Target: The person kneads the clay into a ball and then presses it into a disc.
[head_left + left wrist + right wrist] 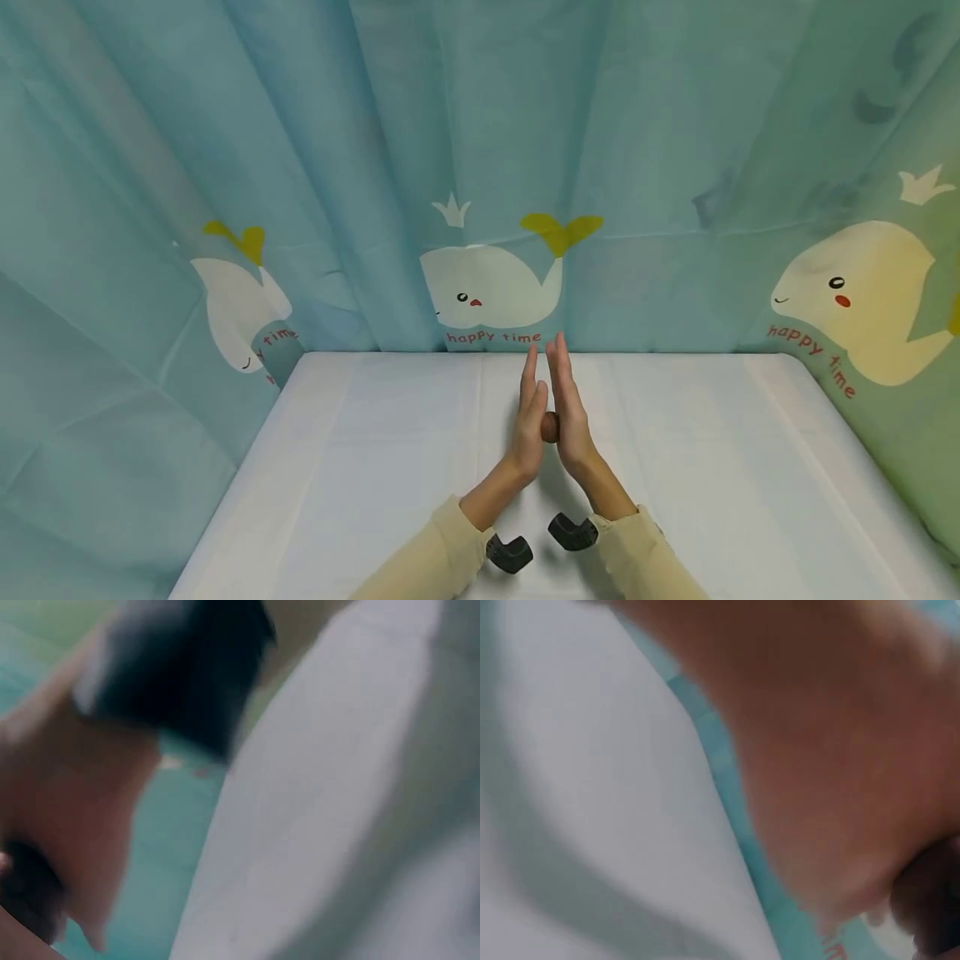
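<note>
Between my two palms sits a small brown ball [551, 427], pressed from both sides above the white table. My left hand [528, 433] stands upright with straight fingers pointing away from me. Facing it, my right hand [573, 425] has its long fingers extended too, palm against the ball. In the left wrist view the ball [28, 892] looks dark and blurred at the lower left, beside the right hand [75, 802]. The right wrist view shows the ball [930, 900] at the lower right edge, partly covered by the left hand [840, 772].
A white-covered table [375, 433] spreads under both arms. Behind it and along its sides hangs a blue-green curtain [660, 167] printed with white whales. Black wrist cameras sit on the inner side of the left cuff [457, 537] and right cuff [630, 533].
</note>
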A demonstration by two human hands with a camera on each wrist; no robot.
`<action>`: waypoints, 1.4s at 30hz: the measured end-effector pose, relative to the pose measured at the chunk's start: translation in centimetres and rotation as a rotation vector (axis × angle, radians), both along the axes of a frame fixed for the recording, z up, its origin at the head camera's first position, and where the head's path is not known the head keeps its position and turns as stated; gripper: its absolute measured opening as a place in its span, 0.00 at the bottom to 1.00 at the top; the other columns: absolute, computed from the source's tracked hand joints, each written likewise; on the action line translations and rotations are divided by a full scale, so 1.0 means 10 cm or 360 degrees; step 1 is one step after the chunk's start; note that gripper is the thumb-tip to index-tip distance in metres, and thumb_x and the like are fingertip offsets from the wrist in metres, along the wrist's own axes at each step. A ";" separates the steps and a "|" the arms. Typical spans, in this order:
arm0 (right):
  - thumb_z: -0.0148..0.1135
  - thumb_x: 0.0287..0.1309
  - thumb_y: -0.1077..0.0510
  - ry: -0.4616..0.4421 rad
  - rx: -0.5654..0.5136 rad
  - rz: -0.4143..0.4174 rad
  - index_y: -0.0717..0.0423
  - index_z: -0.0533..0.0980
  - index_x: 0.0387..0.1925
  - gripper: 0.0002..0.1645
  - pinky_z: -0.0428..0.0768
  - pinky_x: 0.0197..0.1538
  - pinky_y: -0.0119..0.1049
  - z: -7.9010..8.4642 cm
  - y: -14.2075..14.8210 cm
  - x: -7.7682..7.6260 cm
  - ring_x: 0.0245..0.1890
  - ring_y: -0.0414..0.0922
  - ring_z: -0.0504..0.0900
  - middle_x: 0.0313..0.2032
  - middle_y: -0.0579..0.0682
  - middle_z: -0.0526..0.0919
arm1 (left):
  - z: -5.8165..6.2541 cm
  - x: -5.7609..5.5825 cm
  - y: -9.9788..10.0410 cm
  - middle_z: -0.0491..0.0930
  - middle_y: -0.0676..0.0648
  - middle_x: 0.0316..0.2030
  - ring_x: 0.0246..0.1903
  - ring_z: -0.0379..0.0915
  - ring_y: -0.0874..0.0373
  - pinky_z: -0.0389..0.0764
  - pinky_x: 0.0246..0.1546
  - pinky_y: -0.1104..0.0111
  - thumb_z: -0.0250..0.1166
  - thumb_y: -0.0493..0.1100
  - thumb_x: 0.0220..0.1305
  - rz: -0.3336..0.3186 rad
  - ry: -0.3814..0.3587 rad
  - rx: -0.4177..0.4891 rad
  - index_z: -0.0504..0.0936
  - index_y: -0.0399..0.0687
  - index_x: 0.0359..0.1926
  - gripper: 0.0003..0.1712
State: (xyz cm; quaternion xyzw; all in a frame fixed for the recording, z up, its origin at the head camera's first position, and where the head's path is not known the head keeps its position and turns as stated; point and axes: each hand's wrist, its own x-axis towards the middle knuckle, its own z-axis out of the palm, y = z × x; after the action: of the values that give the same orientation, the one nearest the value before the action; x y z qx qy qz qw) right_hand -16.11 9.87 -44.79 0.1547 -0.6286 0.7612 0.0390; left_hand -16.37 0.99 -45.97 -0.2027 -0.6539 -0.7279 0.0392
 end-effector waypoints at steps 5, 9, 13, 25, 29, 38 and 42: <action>0.21 0.81 0.36 -0.0056 -0.0018 -0.0006 0.34 0.36 0.83 0.36 0.36 0.77 0.56 -0.11 0.02 -0.02 0.81 0.44 0.36 0.82 0.44 0.40 | 0.12 0.06 0.01 0.35 0.52 0.82 0.80 0.30 0.58 0.36 0.76 0.46 0.33 0.54 0.81 -0.0001 0.0026 0.0018 0.37 0.55 0.84 0.37; 0.19 0.82 0.40 -0.0033 -0.0065 0.0048 0.42 0.36 0.83 0.36 0.37 0.78 0.49 -0.18 -0.02 0.06 0.81 0.44 0.34 0.82 0.47 0.37 | 0.23 0.02 0.00 0.39 0.53 0.82 0.80 0.32 0.57 0.36 0.76 0.45 0.34 0.54 0.80 0.0084 0.0139 -0.0060 0.40 0.56 0.84 0.36; 0.16 0.82 0.43 0.0075 -0.0140 0.0125 0.47 0.33 0.83 0.35 0.41 0.76 0.31 -0.15 -0.08 0.16 0.80 0.42 0.31 0.82 0.46 0.31 | 0.29 -0.04 -0.02 0.42 0.56 0.82 0.80 0.33 0.55 0.33 0.74 0.40 0.34 0.56 0.80 0.0217 0.0234 -0.0266 0.43 0.58 0.84 0.36; 0.19 0.82 0.41 0.0079 0.0131 -0.0076 0.29 0.36 0.82 0.33 0.42 0.73 0.57 -0.01 0.02 0.07 0.80 0.42 0.36 0.81 0.40 0.40 | 0.05 0.02 0.00 0.36 0.53 0.82 0.67 0.63 0.61 0.66 0.65 0.60 0.32 0.55 0.82 -0.0062 0.0049 -0.0036 0.38 0.58 0.84 0.35; 0.18 0.81 0.39 -0.0021 0.0096 -0.0071 0.28 0.36 0.82 0.33 0.48 0.70 0.54 -0.12 0.05 -0.01 0.80 0.42 0.36 0.82 0.41 0.39 | 0.02 0.11 0.00 0.35 0.52 0.82 0.53 0.69 0.69 0.70 0.52 0.72 0.32 0.53 0.82 -0.0088 0.0006 0.0009 0.37 0.57 0.84 0.35; 0.16 0.83 0.43 0.0019 0.0046 0.0032 0.44 0.35 0.83 0.35 0.41 0.76 0.32 -0.30 -0.04 0.14 0.81 0.48 0.32 0.82 0.48 0.32 | 0.01 -0.07 -0.02 0.37 0.52 0.82 0.80 0.30 0.53 0.34 0.76 0.45 0.34 0.50 0.80 0.0056 0.0127 -0.0042 0.37 0.49 0.83 0.37; 0.17 0.82 0.43 0.0086 0.0066 -0.0021 0.38 0.36 0.83 0.34 0.34 0.76 0.53 -0.17 -0.05 0.17 0.81 0.44 0.33 0.82 0.44 0.36 | -0.04 -0.10 -0.02 0.39 0.51 0.82 0.80 0.33 0.56 0.34 0.75 0.43 0.34 0.53 0.82 0.0129 0.0098 -0.0172 0.40 0.51 0.84 0.36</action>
State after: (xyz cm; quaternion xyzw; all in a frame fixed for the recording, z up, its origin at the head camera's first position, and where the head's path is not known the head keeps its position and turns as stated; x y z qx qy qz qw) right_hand -14.43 9.39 -46.46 0.1718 -0.6441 0.7432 0.0578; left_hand -17.42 0.79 -46.36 -0.2003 -0.6983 -0.6828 0.0777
